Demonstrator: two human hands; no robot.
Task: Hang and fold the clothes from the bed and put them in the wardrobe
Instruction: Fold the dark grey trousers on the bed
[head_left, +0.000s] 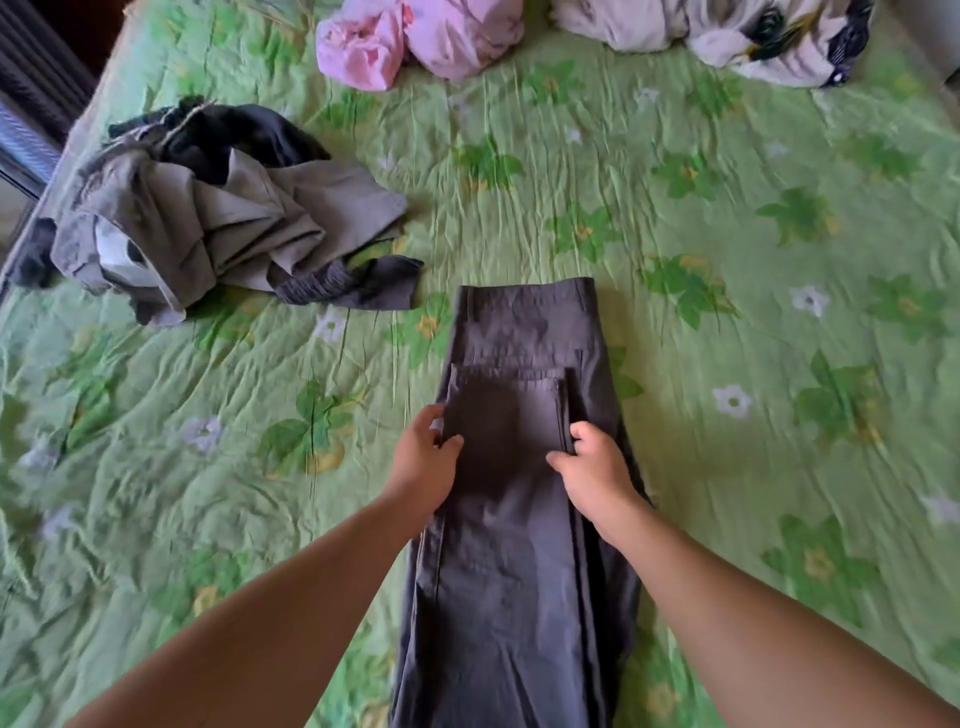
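Both hands pinch the fold: left hand (422, 460) and right hand (595, 470) each grip one side edge of the doubled-over leg layer, probably to square it. The dark grey trousers (519, 571) lie lengthwise, near centre on the bed (727, 182). An unfolded grey heap (223, 223) waits far left.

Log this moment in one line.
step: folding dark trousers; left grip: holds left edge; right grip: holds right edge; unfolded: grey pile, pink pile, patterned pile
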